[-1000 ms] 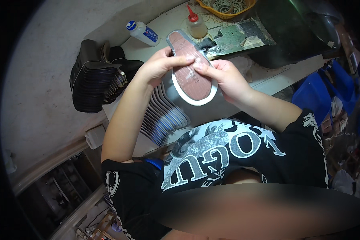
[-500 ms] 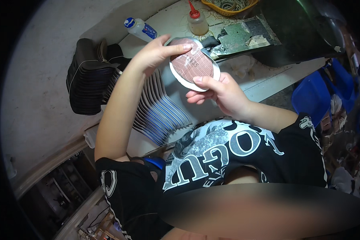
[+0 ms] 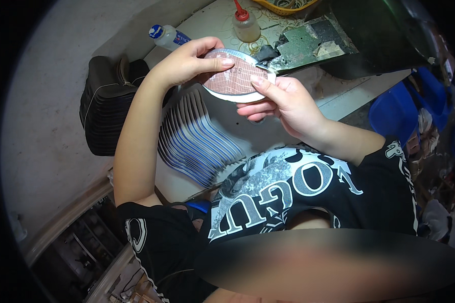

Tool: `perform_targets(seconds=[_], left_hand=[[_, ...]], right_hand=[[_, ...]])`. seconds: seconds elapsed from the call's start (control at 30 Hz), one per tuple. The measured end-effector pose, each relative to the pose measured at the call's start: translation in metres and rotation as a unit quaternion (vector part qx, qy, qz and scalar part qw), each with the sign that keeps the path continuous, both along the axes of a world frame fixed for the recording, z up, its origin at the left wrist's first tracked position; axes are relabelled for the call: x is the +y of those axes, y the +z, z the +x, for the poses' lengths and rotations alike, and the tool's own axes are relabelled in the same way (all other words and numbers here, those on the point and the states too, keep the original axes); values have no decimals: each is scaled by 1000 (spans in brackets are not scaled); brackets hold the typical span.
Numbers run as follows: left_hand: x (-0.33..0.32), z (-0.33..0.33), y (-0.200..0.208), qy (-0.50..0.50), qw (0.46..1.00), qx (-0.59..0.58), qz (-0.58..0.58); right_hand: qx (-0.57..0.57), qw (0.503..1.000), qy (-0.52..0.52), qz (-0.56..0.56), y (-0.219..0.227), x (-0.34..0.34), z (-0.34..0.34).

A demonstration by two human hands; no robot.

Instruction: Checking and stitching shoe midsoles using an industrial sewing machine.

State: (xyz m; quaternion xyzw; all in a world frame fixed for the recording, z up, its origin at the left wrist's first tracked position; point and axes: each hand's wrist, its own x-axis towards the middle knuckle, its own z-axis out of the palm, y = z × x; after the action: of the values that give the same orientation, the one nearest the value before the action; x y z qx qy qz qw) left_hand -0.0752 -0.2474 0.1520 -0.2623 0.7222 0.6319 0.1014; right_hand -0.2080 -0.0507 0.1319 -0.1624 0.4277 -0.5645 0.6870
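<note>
Head view: fingers (image 3: 269,90) grip a sole (image 3: 233,81); a yellow basket (image 3: 287,11) holds bands (image 3: 284,3).

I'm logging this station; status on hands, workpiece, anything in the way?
Left hand, right hand: both gripping pink-faced sole. Sole held above table. Dark lump just beyond; contact unclear.

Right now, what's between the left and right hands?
The white-edged pink sole piece: it spans the gap, held by the left hand and the right hand, a thumb of each on its face. Shows in the head view.
</note>
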Motion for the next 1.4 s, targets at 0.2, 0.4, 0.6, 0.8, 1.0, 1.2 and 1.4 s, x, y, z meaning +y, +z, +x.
perform_targets(seconds=[0.2, 0.4, 0.6, 0.8, 1.0, 1.2, 1.4], left_hand=[[16, 12, -2, 97, 993, -25, -56], [31, 16, 11, 141, 983, -86, -86], [30, 26, 2, 166, 972, -101, -136], [41, 22, 3, 198, 970, -143, -18], [57, 19, -2, 227, 958, -172, 14], [62, 16, 1, 223, 958, -170, 59], [74, 19, -3, 293, 948, -114, 48]], right_hand=[[26, 999, 22, -14, -7, 1, -6], [6, 1000, 13, -14, -13, -5, -11], [16, 1000, 18, -15, -22, -20, -9], [59, 996, 58, -31, -33, -30, -15], [164, 976, 112, -94, -39, -24, -13], [155, 970, 85, -165, -54, -21, -14], [152, 955, 222, -124, -50, -20, -37]])
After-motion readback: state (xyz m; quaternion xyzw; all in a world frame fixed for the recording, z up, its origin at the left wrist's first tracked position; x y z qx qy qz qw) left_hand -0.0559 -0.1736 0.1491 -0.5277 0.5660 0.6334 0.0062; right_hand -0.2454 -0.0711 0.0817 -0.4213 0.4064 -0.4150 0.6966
